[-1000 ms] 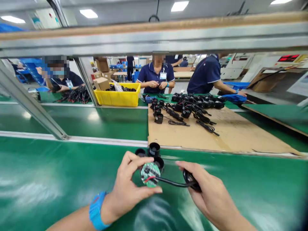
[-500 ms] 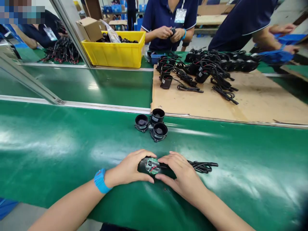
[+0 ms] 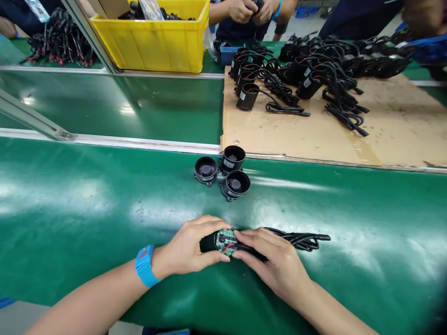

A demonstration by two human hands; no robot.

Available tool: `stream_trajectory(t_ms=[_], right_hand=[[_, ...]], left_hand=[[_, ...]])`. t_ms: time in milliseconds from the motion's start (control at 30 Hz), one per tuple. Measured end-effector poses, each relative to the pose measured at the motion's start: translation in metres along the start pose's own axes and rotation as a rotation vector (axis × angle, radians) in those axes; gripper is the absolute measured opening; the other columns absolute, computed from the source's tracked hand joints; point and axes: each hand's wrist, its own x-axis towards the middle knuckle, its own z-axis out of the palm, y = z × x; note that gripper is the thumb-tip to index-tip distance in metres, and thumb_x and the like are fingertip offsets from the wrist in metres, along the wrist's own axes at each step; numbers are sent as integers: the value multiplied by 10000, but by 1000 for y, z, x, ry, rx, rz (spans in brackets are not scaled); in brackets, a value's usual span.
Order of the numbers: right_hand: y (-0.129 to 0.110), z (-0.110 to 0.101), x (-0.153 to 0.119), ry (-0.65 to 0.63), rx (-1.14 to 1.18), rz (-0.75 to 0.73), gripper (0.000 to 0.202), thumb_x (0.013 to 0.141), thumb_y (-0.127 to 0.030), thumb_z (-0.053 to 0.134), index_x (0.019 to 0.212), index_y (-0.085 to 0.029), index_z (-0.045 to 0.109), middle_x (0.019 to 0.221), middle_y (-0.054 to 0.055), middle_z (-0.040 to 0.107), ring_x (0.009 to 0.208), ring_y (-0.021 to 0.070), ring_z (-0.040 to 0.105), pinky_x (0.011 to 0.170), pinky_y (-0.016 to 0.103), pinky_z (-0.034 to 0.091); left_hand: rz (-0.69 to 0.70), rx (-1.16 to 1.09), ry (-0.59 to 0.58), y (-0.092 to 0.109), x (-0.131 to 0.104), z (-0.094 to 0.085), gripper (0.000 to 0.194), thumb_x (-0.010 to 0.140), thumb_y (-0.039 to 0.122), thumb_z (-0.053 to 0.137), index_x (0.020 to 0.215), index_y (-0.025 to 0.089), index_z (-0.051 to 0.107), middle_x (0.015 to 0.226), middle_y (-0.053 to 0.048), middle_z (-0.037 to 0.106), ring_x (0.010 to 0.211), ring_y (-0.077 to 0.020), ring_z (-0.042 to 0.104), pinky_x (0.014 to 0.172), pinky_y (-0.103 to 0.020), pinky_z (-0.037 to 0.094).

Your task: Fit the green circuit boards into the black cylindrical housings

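Observation:
My left hand [image 3: 192, 246] is wrapped round a black cylindrical housing [image 3: 208, 242] lying on its side, thumb below and fingers above. At the housing's right end shows a round green circuit board [image 3: 225, 241] with red and black wires. Thumb and fingertips of my right hand [image 3: 274, 256] pinch the board's right edge, above and below the wires. A black cable [image 3: 302, 240] runs under my right hand and lies bundled just beyond it. Three round black housings [image 3: 206, 171] with dark hollow insides stand upright in a cluster farther off on the green mat.
Across the bench, a cardboard sheet [image 3: 391, 125] bears many black housings with bundled cables [image 3: 279, 88]. A yellow bin [image 3: 157, 44] stands at the back left, near a metal frame post [image 3: 87, 32] and a wire heap [image 3: 63, 39]. Co-workers' hands [image 3: 253, 9] are at the far side.
The view has tilted down and come closer. My right fingertips have shifted slightly on the board's edge, and both hands stay at the housing.

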Motion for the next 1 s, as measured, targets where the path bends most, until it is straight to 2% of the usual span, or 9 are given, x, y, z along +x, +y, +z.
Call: stream_trajectory(t_ms=[233,400,433,500,567,633,700,833,1000], right_hand=[[1,1,-2,-6,-34,-27,262,1023,-299,637,1258,-192,681,992,86,775,820,195,747,702,328,633],[2,-4,-1,-54,-19,24,268,1027,-329,627,1257,-196,663,1035,95,759,897,210,739,771,345,632],[1,-6,-1,-75,-16,50,298,1020,-353,634,1276,-201,651,1037,95,754,900,216,733,769,350,633],[0,-6,-1,-120,-24,101,408,989,-414,663,1337,-208,610,1035,97,745,884,230,719,747,365,634],[-2,-4,-1,-148,-44,130,551,944,-488,709,1400,-216,561,1050,101,742,895,249,712,764,394,636],[-2,-1,-2,-137,-50,126,614,908,-533,746,1408,-234,553,1096,107,741,956,269,712,803,415,636],[-3,2,-2,-110,-16,126,585,893,-534,766,1373,-256,581,1132,105,735,971,264,715,772,385,638],[-7,-1,-4,-88,133,147,513,881,-477,799,1318,-281,617,1138,90,705,840,205,707,622,290,611],[-10,-4,-5,-57,233,108,471,882,-425,807,1295,-282,632,1152,104,690,968,236,714,643,272,625]], left_hand=[[70,60,59,3,-5,9,522,897,324,771,1371,217,582,1244,-105,699,1150,-250,669,1003,-363,572],[7,66,55,-2,-3,8,529,881,361,802,1351,262,582,1271,-83,692,1167,-244,679,1017,-375,570],[-14,52,45,-4,-2,8,601,852,385,830,1377,282,557,1284,-76,692,1178,-247,682,1023,-383,570],[-33,38,1,-7,-2,8,877,751,422,906,1482,318,434,1343,-82,675,1232,-276,668,1054,-427,558],[-21,83,-43,-10,-3,10,1039,712,358,941,1540,328,315,1421,-105,630,1296,-312,628,1096,-485,527],[5,145,-38,-9,-4,13,926,758,224,890,1498,319,342,1428,-100,618,1290,-314,625,1089,-493,525],[41,154,16,-7,-6,16,771,788,147,807,1421,301,395,1374,-80,642,1215,-289,662,1039,-458,555],[134,121,138,2,-10,21,718,780,254,809,1372,263,404,1236,-79,689,1077,-272,704,938,-431,587],[236,182,208,10,-13,18,656,803,253,804,1350,220,443,1182,-106,739,998,-259,737,887,-436,554]])
